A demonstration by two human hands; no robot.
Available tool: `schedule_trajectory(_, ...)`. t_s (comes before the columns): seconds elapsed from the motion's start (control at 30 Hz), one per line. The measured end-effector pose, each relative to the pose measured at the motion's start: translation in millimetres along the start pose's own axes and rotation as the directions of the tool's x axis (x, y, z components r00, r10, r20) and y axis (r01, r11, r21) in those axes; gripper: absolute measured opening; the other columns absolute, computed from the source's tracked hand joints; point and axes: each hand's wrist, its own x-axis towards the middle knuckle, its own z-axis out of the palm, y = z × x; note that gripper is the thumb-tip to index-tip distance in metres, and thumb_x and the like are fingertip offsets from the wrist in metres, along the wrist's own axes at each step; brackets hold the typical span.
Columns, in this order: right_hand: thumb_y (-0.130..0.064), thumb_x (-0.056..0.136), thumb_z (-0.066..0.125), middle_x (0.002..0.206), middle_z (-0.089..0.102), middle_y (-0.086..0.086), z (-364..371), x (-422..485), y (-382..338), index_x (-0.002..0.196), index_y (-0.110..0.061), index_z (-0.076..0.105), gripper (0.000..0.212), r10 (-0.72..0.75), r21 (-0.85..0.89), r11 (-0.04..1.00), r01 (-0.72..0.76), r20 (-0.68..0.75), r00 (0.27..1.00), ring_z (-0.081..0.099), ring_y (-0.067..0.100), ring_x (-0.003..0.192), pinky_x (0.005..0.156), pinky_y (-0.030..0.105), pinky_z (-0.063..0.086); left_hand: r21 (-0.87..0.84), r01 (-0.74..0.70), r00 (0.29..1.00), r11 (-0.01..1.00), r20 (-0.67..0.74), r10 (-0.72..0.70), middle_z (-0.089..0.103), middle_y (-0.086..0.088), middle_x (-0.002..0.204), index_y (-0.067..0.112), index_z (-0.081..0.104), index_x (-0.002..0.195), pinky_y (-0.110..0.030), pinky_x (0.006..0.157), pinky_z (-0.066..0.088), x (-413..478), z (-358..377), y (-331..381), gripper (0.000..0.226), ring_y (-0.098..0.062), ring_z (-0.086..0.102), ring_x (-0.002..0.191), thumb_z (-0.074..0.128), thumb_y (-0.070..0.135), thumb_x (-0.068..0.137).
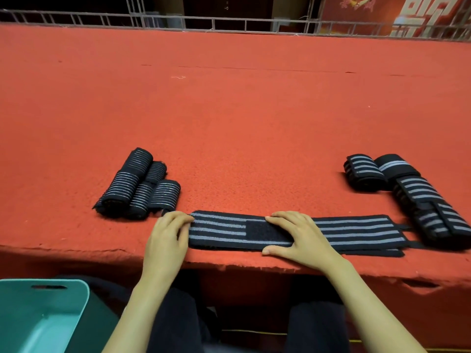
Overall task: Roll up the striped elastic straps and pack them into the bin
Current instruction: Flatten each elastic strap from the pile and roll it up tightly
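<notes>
Head view: a black strap [356, 230] with grey stripes lies flat and unrolled along the near edge of the red table [229, 110], with a plain black patch [257, 231] near its middle. The left hand [165, 238] sits at the strap's left end, fingers curled with their tips on that end. Whether they pinch it cannot be told, as the thumb is hidden. The right hand [300, 238] lies flat on the strap's middle, fingers straight and slightly spread over the patch, thumb along the strap's near edge.

Just beyond the strap's left end sits a cluster of rolls [137, 184], black with thin pale stripes, touching one another. Beyond its right end lies a pile [407, 194] of wide-striped straps, some rolled and some loosely folded; the nearest one touches the strap's right end.

Below the table edge, nearer than the strap and to its left, stands a teal bin [38, 314] with a handle slot, beside the person's dark-clad leg.

Far beyond the strap, a metal railing [178, 21] runs along the table's back edge, with a red banner [407, 14] behind it at the right.
</notes>
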Motion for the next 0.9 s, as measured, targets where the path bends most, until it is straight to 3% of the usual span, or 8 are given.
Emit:
schedule_trajectory(0.17,-0.090,0.068,0.038,0.139,0.046,-0.016,-0.4,-1.9,-1.3,0.137,-0.033,0.049,0.090,0.015,0.006,1.000,-0.015,0.021,1.000,0.035,0.003,0.130,0.114,0.033,0.023,0.005,0.107,0.992,0.994,0.072,-0.107,0.062,0.007,0.113,0.016,0.069,0.103,-0.024,0.086,0.037,-10.4,9.7,-0.2,0.016,-0.016,0.055,0.107,0.062,0.016,0.089)
schedule_trajectory(0.43,-0.086,0.070,0.029,0.145,0.038,-0.009,-20.9,27.9,-43.1,0.142,-0.031,0.038,0.091,0.025,-0.110,0.994,-0.003,0.201,0.979,0.025,0.013,0.139,0.114,0.043,0.017,0.039,0.067,0.984,0.997,0.165,-0.073,0.052,0.015,0.123,0.021,0.063,0.112,-0.023,0.079,0.038,-13.3,6.0,-1.0,0.021,-0.008,0.051,0.107,0.056,0.026,0.092)
schedule_trajectory(0.5,-0.074,0.081,0.040,0.146,0.038,-0.007,-13.2,46.4,-67.0,0.142,-0.030,0.040,0.076,-0.098,0.021,0.995,0.096,0.181,0.979,0.024,0.013,0.140,0.117,0.043,0.016,-0.001,0.061,0.983,0.998,0.176,-0.060,0.052,0.017,0.122,0.023,0.063,0.113,-0.020,0.085,0.037,-11.8,4.9,-5.7,0.021,-0.004,0.050,0.110,0.053,0.022,0.094)
schedule_trajectory(0.6,-0.056,0.089,0.055,0.148,0.036,-0.005,5.7,65.8,-95.4,0.143,-0.030,0.040,0.062,-0.196,0.250,0.958,0.142,0.204,0.959,0.026,0.010,0.138,0.114,0.028,0.016,-0.157,0.117,0.985,0.981,0.146,-0.094,0.056,0.015,0.118,0.022,0.061,0.118,-0.004,0.091,0.031,-8.6,2.7,-9.2,0.029,-0.003,0.053,0.110,0.051,0.009,0.094)
schedule_trajectory(0.7,-0.061,0.087,0.053,0.147,0.037,-0.007,32.1,72.3,-103.8,0.143,-0.036,0.040,0.063,-0.208,0.262,0.953,0.155,0.191,0.959,0.028,0.010,0.137,0.117,0.035,0.016,-0.316,0.310,0.951,0.897,0.101,-0.293,0.058,0.003,0.116,0.022,0.055,0.124,-0.015,0.092,0.041,-3.5,-4.9,-10.4,0.039,-0.005,0.058,0.101,0.065,0.012,0.087)
schedule_trajectory(0.77,-0.063,0.087,0.051,0.149,0.035,-0.008,41.6,70.1,-102.8,0.141,-0.038,0.042,0.060,-0.194,0.224,0.962,0.157,0.159,0.968,0.027,0.010,0.137,0.119,0.036,0.011,-0.172,0.401,0.915,0.900,0.042,-0.400,0.054,-0.002,0.118,0.020,0.056,0.121,-0.026,0.093,0.038,-0.4,-8.0,-13.1,0.043,-0.013,0.052,0.104,0.071,0.027,0.081)
schedule_trajectory(0.83,-0.062,0.087,0.051,0.150,0.034,-0.006,45.1,66.9,-102.2,0.139,-0.036,0.046,0.058,-0.186,0.194,0.968,0.161,0.120,0.975,0.026,0.011,0.138,0.116,0.029,0.008,0.113,0.502,0.858,0.858,0.065,-0.510,0.050,-0.008,0.123,0.018,0.055,0.123,-0.035,0.099,0.029,2.9,-9.4,-12.7,0.051,-0.026,0.040,0.116,0.064,0.047,0.083)
schedule_trajectory(0.9,-0.066,0.085,0.046,0.148,0.038,-0.005,45.8,64.5,-102.9,0.135,-0.032,0.052,0.061,-0.188,0.178,0.969,0.172,0.078,0.979,0.030,0.013,0.137,0.113,0.028,0.012,0.260,0.566,0.786,0.782,0.116,-0.608,0.046,-0.011,0.127,0.016,0.053,0.124,-0.041,0.102,0.023,4.9,-7.3,-6.8,0.056,-0.031,0.032,0.121,0.052,0.058,0.085)
